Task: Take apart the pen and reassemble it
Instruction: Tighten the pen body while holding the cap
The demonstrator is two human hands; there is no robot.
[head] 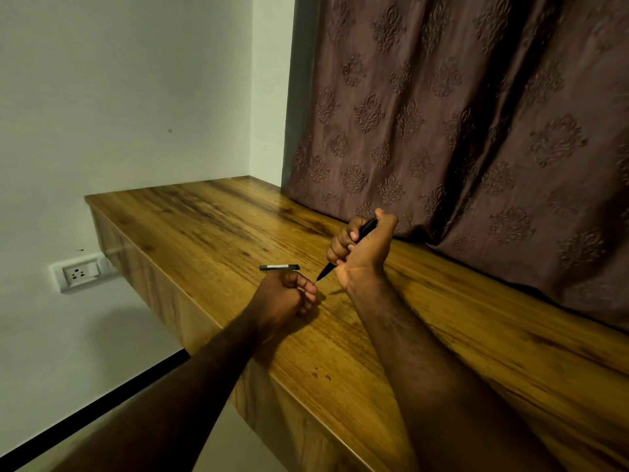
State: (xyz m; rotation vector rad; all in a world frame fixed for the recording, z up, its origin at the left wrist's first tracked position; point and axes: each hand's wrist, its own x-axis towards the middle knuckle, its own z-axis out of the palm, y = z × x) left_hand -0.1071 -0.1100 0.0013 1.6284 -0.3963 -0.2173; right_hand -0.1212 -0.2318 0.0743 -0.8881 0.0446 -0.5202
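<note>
My right hand (362,248) is closed around a black pen body (366,228) held slanted, its thin tip (321,274) pointing down and left. The fingertips of my left hand (284,298) pinch at the very point of that tip; whether they hold a small part there is too small to tell. A black pen cap (279,267) with a pale label lies flat on the wooden desk (211,226), just beyond my left hand. Both forearms rest over the desk's front edge.
A brown patterned curtain (476,131) hangs onto the desk's back right side, close behind my right hand. A white wall stands to the left, with a socket (81,272) below the desk. The desk's front edge (190,301) runs diagonally under my left arm.
</note>
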